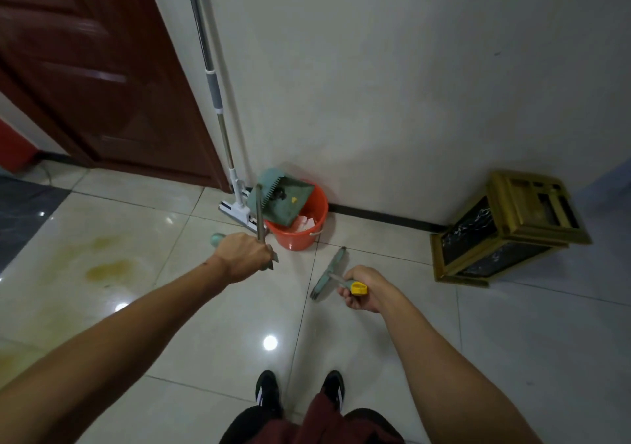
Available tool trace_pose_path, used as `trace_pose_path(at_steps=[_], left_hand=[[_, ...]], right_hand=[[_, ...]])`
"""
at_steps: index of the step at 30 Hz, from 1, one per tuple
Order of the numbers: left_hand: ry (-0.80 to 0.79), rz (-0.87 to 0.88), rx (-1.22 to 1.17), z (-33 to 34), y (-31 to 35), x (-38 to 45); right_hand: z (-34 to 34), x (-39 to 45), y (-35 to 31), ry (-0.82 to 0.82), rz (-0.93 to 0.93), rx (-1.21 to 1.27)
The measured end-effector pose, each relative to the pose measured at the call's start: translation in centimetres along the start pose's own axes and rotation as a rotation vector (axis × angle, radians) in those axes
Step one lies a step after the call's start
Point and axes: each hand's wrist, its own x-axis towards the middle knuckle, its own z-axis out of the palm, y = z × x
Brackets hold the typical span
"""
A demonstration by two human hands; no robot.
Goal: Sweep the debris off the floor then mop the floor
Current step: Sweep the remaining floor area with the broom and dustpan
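Head view, left hand gripping green plastic dustpan pole, right hand clutching broom handle.

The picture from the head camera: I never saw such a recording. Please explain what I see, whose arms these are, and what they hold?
The camera sits on a person's head and looks down, so the arms and shoes are that person's own. The left hand grips the dustpan handle, tipping the pan over the orange bucket. The right hand holds a broom, its brush head low over the tiled floor. A mop leans on the wall behind. A yellowish stain marks the floor at left.
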Motion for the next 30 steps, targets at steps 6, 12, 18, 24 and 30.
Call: trace_pose_path(at_steps=[6,12,18,24,30], left_hand=[[0.012,0.061,0.012,0.0,0.0,0.4],[0.051,0.025,-0.018,-1.5,-1.2,0.8],[0.028,0.003,-0.094,-0.5,2.4,0.2],[0.055,0.078,-0.055,0.5,2.9,-0.3],[0.102,-0.073,-0.242,-1.4,0.6,0.1]], right_hand=[[0.3,-0.1,-0.1,0.007,-0.021,-0.028],[0.8,-0.6,-0.3,0.022,-0.060,-0.045],[1.6,-0.8,0.0,0.053,-0.073,-0.045],[1.5,-0.9,0.1,0.054,-0.062,-0.029],[1.6,-1.1,0.4,0.075,-0.052,-0.018]])
